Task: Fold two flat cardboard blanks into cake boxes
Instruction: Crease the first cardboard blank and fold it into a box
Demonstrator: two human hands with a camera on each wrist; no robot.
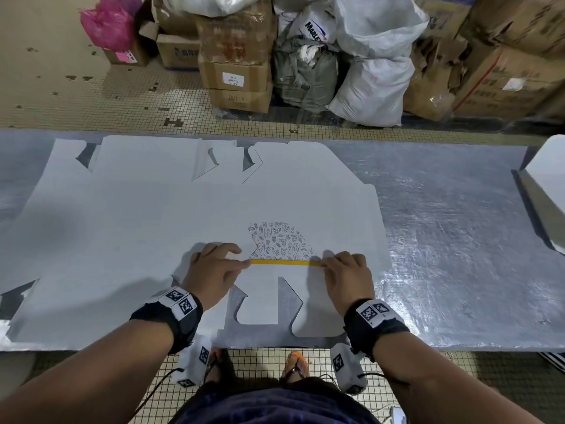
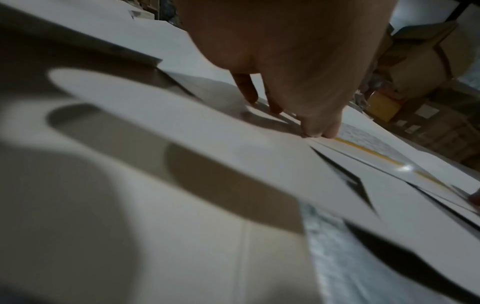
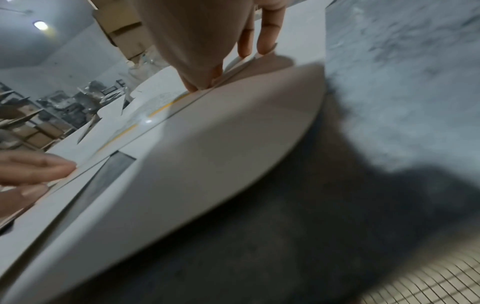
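A large white cardboard blank point(image 1: 171, 215) lies flat across the silvery worktop point(image 1: 458, 240), with a second white blank point(image 1: 101, 166) lying under it and reaching out to the left. On the near part of the top blank a folded-over flap shows a printed pattern point(image 1: 278, 241) and a yellow strip point(image 1: 286, 263) along its crease. The left hand point(image 1: 214, 272) presses down at the left end of that strip, fingertips point(image 2: 319, 131) bent and bearing on the card beside the fold; it pinches nothing that can be seen. The right hand point(image 1: 345, 273) presses in the same way at the right end of the strip, its fingertips point(image 3: 197, 86) on the crease. The two hands are apart, one at each end of the yellow line. At the worktop's right edge part of another white cardboard piece point(image 1: 547, 185) is visible. Behind the worktop, on the tiled floor point(image 1: 91, 96), stand brown cartons point(image 1: 235, 78), white sacks point(image 1: 376, 87) and a pink bag point(image 1: 107, 22).
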